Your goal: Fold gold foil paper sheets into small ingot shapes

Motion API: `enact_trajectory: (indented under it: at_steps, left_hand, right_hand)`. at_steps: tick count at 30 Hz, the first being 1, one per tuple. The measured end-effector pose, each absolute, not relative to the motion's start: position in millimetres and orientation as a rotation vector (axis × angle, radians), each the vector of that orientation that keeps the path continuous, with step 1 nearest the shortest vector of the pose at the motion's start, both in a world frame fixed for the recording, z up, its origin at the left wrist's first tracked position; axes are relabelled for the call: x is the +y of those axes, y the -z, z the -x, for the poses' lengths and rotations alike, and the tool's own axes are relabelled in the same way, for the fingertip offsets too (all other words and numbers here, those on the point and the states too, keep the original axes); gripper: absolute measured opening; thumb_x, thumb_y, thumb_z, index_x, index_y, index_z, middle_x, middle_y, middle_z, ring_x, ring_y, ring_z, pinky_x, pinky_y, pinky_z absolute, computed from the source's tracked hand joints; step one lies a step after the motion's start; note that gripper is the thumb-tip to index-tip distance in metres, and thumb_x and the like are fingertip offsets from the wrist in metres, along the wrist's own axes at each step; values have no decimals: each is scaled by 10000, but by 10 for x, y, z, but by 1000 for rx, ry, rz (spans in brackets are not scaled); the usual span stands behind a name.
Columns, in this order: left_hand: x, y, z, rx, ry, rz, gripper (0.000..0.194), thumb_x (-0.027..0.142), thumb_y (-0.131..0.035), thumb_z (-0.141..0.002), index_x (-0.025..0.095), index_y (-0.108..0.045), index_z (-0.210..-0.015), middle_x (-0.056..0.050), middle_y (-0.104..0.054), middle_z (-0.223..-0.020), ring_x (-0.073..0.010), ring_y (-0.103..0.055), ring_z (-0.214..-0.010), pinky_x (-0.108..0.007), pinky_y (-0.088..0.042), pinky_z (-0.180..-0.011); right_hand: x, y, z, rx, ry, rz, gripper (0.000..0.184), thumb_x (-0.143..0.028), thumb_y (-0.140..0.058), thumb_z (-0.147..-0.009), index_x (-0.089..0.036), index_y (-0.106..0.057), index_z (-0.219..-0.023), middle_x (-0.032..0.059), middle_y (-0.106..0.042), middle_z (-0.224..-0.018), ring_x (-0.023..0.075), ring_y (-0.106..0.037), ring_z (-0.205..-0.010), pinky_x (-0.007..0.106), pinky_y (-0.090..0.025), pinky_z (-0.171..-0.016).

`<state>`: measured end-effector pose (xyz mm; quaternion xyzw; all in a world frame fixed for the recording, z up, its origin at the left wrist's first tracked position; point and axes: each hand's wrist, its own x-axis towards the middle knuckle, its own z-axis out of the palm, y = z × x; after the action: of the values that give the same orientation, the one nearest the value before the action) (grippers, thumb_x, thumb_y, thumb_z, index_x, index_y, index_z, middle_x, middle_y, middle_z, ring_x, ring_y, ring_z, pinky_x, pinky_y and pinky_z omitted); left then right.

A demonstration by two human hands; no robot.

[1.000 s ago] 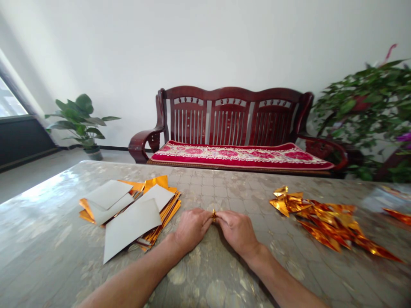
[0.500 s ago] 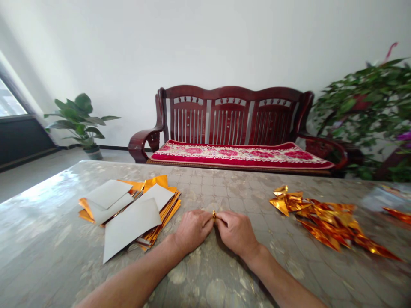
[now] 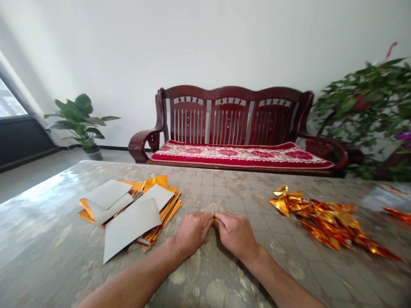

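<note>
My left hand (image 3: 194, 231) and my right hand (image 3: 236, 233) meet near the middle of the table (image 3: 205, 278), both closed in a pinch. Between their fingertips they hold a small piece of gold foil paper (image 3: 214, 215); only a narrow bit of it shows, the rest being hidden by the fingers. To the left lies a loose stack of gold foil sheets (image 3: 167, 214), several with their white backs (image 3: 135, 220) turned up. Off to the right is a heap of folded gold foil pieces (image 3: 330, 218), shiny and pointed.
A clear plastic bag (image 3: 385, 197) lies at the table's right edge beside another foil piece (image 3: 400, 214). Beyond the table stands a dark red wooden bench (image 3: 231, 115) with a patterned red cover (image 3: 240, 152). Potted plants (image 3: 80, 117) stand at both sides.
My hands have shifted very slightly, and a little less of the foil shows above the fingertips. The sheets and the heap have not moved.
</note>
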<state>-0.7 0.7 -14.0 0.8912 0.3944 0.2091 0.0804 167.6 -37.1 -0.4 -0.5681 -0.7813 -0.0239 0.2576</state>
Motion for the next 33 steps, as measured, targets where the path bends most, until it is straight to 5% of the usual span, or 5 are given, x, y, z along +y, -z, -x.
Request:
enact_trajectory:
  at_steps: [15, 33]
  left_hand:
    - [-48, 109, 21, 1107, -479, -2865, 148, 148, -411, -928, 183, -545, -876, -56, -642, -836, -192, -595, -787, -280, -420, -683]
    - [14, 64, -93, 1336, -789, -2223, 112, 196, -491, -935, 220, -513, -1042, -17, -715, -859, -197, -697, -866, -264, -458, -724]
  right_hand:
    - [-445, 17, -1631, -2174, 379, 1356, 209, -71, -462, -789, -193, -584, -673, 31, -614, -631, 152, -557, -607, 294, -311, -598]
    - [-329, -1, -1628, -2022, 64, 1537, 252, -158, -472, -941, -209, -702, -1028, 58, -759, -945, 164, -705, -840, 231, -492, -744]
